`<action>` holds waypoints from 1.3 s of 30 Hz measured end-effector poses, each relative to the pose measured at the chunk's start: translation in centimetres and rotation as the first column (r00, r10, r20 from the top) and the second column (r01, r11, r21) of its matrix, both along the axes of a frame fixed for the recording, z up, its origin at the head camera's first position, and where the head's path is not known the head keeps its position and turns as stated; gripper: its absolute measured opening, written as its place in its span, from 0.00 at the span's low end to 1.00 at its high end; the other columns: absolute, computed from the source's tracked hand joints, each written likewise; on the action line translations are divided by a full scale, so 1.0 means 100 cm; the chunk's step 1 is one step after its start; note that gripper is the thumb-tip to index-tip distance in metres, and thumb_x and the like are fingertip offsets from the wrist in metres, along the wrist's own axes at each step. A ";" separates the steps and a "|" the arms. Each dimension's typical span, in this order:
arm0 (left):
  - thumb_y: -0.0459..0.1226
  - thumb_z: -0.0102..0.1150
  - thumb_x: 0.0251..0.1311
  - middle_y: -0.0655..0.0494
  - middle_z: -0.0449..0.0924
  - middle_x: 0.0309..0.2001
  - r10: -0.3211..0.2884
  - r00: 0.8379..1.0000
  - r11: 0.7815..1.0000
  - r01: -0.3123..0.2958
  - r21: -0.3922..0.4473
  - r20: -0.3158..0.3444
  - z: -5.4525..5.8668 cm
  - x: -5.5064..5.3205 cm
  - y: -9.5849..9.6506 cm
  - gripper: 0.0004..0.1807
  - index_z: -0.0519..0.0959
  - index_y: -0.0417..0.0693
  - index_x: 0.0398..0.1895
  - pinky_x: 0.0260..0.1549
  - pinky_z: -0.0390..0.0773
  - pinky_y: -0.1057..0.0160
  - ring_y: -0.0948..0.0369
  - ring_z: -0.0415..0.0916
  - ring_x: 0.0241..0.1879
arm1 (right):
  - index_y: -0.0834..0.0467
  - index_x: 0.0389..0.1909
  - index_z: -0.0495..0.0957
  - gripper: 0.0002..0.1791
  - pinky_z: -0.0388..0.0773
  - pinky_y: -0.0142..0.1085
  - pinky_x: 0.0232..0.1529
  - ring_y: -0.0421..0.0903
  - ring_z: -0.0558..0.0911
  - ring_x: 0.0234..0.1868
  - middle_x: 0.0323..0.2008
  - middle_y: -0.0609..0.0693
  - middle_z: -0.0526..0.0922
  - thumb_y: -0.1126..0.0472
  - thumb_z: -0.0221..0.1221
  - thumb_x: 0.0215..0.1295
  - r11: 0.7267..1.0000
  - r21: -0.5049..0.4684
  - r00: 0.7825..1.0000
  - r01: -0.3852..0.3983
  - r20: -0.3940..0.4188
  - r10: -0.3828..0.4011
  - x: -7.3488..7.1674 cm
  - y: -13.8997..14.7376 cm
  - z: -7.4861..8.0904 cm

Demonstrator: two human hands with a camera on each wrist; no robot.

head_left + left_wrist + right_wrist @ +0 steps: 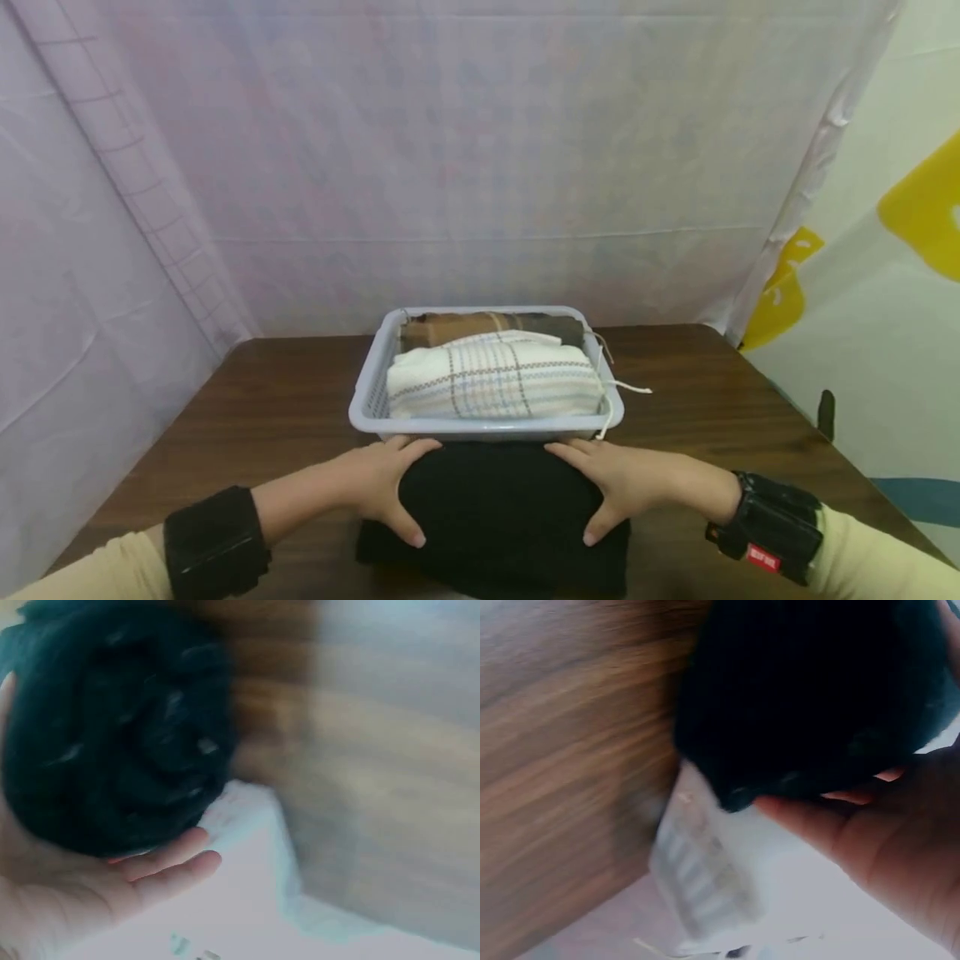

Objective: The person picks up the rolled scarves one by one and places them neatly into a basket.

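A thick roll of black cloth (510, 517) lies across the near side of the table, in front of the basket. Its left end shows coiled layers in the left wrist view (120, 735). My left hand (382, 483) grips this end, thumb on the near side and fingers round the far side. On the opposite end my right hand (622, 483) holds the roll the same way, and the right wrist view has its fingers (802, 817) under the cloth's edge. Part of the black cloth hangs loose below the hands in the head view.
Just beyond the roll stands a white plastic basket (487, 426). Inside it lie a white checked cloth roll (495, 379) and a brown plaid one (457, 327) behind. White cords (633, 388) hang over its right rim. A pale curtain (480, 167) closes off the table's (300, 383) back.
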State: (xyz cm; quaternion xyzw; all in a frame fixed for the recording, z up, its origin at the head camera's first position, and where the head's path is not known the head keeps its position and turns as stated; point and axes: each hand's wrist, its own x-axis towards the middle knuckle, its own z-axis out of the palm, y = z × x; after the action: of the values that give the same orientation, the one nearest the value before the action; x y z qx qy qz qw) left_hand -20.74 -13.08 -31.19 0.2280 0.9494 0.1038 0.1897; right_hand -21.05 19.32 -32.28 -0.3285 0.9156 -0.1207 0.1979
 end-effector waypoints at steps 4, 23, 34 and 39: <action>0.54 0.75 0.30 0.43 0.58 0.62 0.013 0.998 0.996 -0.019 0.093 0.064 -0.006 0.000 -0.012 0.57 0.53 0.60 0.68 0.40 0.73 0.44 0.45 0.70 0.49 | 0.56 0.70 0.46 0.57 0.62 0.54 0.58 0.57 0.57 0.65 0.67 0.60 0.53 0.42 0.68 0.43 0.999 -0.054 1.000 0.001 0.031 0.001 -0.003 0.009 -0.005; 0.34 0.79 0.21 0.40 0.62 0.49 -0.091 0.993 0.933 0.058 0.356 0.078 -0.031 -0.010 -0.029 0.58 0.53 0.44 0.62 0.49 0.66 0.41 0.46 0.61 0.52 | 0.62 0.62 0.53 0.51 0.70 0.37 0.50 0.48 0.73 0.52 0.53 0.55 0.71 0.57 0.70 0.35 0.963 -0.264 0.997 -0.055 -0.062 0.040 -0.017 0.005 -0.045; 0.33 0.79 0.19 0.40 0.64 0.49 -0.092 0.995 0.913 0.068 0.402 0.040 -0.039 -0.011 -0.027 0.57 0.55 0.44 0.60 0.48 0.67 0.42 0.46 0.62 0.51 | 0.61 0.59 0.57 0.47 0.73 0.31 0.40 0.38 0.76 0.40 0.45 0.53 0.78 0.68 0.68 0.32 0.948 -0.318 1.000 -0.009 -0.013 0.005 -0.019 0.003 -0.046; 0.32 0.78 0.20 0.40 0.64 0.48 -0.064 0.996 0.917 0.036 0.397 0.058 -0.039 -0.011 -0.025 0.57 0.55 0.45 0.61 0.46 0.68 0.41 0.46 0.64 0.50 | 0.62 0.57 0.58 0.45 0.73 0.31 0.40 0.39 0.77 0.39 0.44 0.53 0.78 0.68 0.68 0.32 0.951 -0.309 0.999 -0.022 -0.046 0.008 -0.019 0.003 -0.047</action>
State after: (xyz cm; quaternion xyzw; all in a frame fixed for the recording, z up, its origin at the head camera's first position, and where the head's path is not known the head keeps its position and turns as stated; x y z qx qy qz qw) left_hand -21.86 -15.61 -35.13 0.2821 0.8954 0.2966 0.1754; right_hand -22.97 19.60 -36.98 -0.3651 0.8871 -0.2536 0.1246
